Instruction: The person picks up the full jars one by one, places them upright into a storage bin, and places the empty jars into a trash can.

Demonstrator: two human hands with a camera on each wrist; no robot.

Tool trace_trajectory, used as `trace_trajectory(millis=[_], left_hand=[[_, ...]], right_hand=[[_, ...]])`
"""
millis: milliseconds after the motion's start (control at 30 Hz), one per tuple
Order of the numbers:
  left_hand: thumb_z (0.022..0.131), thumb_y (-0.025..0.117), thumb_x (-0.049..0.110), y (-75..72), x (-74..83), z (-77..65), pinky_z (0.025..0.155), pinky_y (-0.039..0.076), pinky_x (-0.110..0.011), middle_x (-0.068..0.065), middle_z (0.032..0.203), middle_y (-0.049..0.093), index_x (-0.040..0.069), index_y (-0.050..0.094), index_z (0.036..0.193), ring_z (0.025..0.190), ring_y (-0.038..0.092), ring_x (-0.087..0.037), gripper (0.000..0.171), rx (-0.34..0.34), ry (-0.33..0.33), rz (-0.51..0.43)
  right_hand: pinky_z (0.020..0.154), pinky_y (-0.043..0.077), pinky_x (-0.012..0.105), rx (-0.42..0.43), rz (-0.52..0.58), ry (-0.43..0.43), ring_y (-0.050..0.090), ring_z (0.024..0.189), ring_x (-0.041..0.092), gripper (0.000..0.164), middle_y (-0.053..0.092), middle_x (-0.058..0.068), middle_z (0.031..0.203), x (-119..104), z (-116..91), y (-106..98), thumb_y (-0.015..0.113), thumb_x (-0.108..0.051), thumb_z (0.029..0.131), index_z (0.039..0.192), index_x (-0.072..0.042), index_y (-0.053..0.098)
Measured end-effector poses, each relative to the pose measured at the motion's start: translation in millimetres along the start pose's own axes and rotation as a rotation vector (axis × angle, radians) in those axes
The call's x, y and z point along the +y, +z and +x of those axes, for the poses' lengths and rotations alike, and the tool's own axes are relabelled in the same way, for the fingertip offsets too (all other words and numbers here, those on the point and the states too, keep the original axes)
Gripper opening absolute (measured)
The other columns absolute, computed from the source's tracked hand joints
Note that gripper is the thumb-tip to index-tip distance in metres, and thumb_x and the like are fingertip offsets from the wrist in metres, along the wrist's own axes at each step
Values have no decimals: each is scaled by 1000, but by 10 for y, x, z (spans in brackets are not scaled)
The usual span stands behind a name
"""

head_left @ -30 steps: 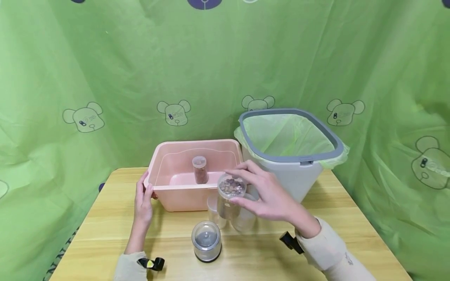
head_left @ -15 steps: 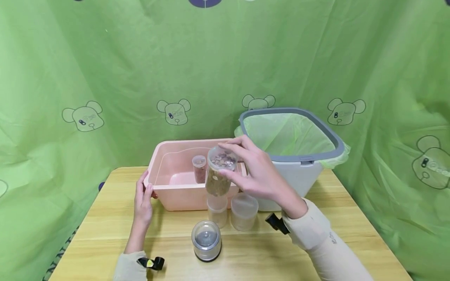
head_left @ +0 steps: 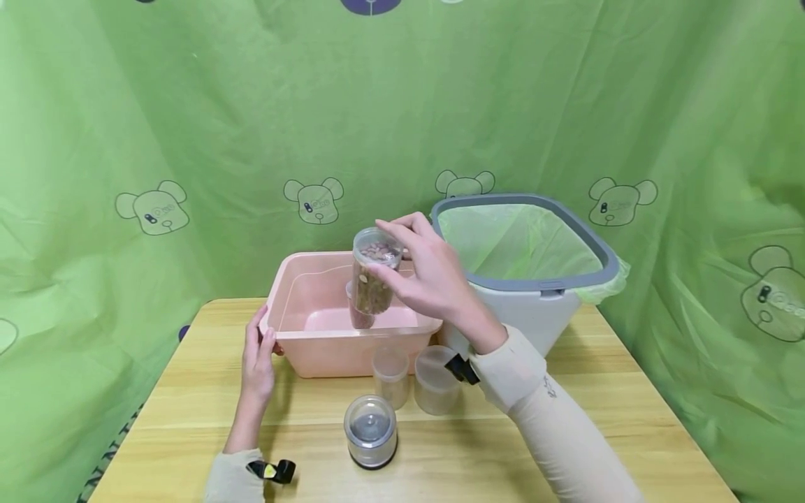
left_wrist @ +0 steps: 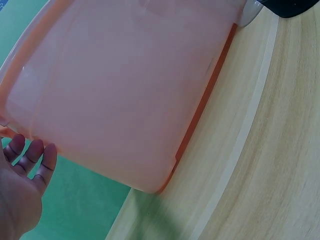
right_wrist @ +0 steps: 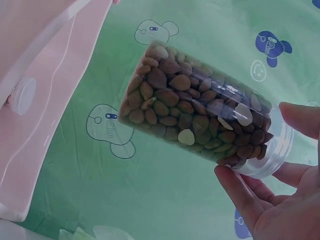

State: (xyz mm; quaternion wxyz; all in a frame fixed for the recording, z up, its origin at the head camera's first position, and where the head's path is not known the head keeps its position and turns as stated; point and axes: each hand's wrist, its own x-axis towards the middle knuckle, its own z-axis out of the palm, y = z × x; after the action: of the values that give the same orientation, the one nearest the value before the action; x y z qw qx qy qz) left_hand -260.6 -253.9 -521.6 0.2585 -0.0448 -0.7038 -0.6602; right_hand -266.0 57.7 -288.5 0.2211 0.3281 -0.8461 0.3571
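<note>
"What's hard to see?"

"The smaller jar (head_left: 361, 320) in the pink tub (head_left: 314, 356): the jar of nuts (head_left: 370, 288) blocks most of it from the head, and the right wrist view shows just its lid."

"And the hands?"

"The right hand (head_left: 430, 276) grips the jar of nuts near its lid, thumb against fingers; the wrist view cuts the hand off at 4 o'clock. The left hand (head_left: 256, 356), at 8 o'clock from that jar, holds the tub's corner. Its own camera shows three fingertips, the thumb out of frame."

"Where is the jar of nuts?"

"Held up, over the tub's opening as the head sees it, the bin (head_left: 528, 314) at 3 o'clock."

"The cups?"

"A narrow cup (head_left: 391, 383) at 6 o'clock, a wide cup (head_left: 432, 391) at 5, partly behind the black wristband (head_left: 464, 369). I can't make out whether they hold anything."

"Any change?"

"Half a second ago the jar of nuts overlapped the tub's near wall; it has gone towards 11 o'clock and now covers the smaller jar. The left hand hasn't moved."
</note>
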Motion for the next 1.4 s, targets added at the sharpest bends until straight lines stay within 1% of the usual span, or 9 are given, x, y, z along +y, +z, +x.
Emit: trace_trajectory(millis=[200,367,500,700,800,933,1133,1233,1400], left_hand=[[110,40,17,2,-9,5,72,49,-22,-4,119,56,15,37,160,81,51,-16,50,3,6,5],[110,40,16,10,-24,6,71,49,-22,-2,116,57,13,38,160,80,51,-15,50,10,6,4],[110,40,16,17,-39,11,71,48,-22,-9,117,56,14,38,160,80,50,-15,50,7,6,1],[111,39,17,20,-49,20,71,48,-21,-18,119,54,15,38,160,81,50,-15,49,2,11,4],[111,39,17,15,-51,22,72,48,-22,-20,121,54,15,38,160,81,50,-15,49,3,11,6],[111,39,17,11,-47,24,71,48,-21,-12,119,55,14,38,160,81,50,-15,49,8,13,11],[110,41,15,20,-34,21,70,48,-21,-4,105,54,12,39,158,77,50,-14,49,23,22,17],[110,41,16,20,-36,22,70,48,-22,-3,104,55,13,40,158,77,50,-13,49,26,18,20],[110,41,16,15,-36,21,70,48,-21,-5,107,54,15,39,159,78,50,-13,49,18,6,18]], right_hand=[[86,52,40,-4,-16,44,60,103,23,65,57,11,128,89,119,119,78,-34,91,146,-6,58],[79,53,35,-23,-17,100,61,93,22,66,56,13,129,202,166,244,78,-34,91,147,-6,57],[78,54,34,-44,-14,155,62,91,24,66,55,14,131,299,158,333,77,-33,91,148,-6,56],[84,56,38,-87,-41,200,60,101,25,70,55,14,132,441,126,461,77,-37,91,149,-5,54],[88,56,40,-100,-39,209,60,105,26,71,55,15,131,514,106,534,77,-38,91,148,-3,54],[94,53,44,-102,-45,219,58,113,31,68,56,16,130,591,75,619,78,-37,91,144,-2,58],[109,40,50,-120,-75,258,50,124,35,64,59,15,127,666,33,698,79,-39,90,141,-5,62],[112,37,50,-135,-105,265,47,128,35,65,59,15,125,726,18,736,79,-39,90,142,-6,61],[116,35,53,-153,-119,278,43,136,36,67,60,18,134,848,-28,813,80,-39,88,143,-5,61]])
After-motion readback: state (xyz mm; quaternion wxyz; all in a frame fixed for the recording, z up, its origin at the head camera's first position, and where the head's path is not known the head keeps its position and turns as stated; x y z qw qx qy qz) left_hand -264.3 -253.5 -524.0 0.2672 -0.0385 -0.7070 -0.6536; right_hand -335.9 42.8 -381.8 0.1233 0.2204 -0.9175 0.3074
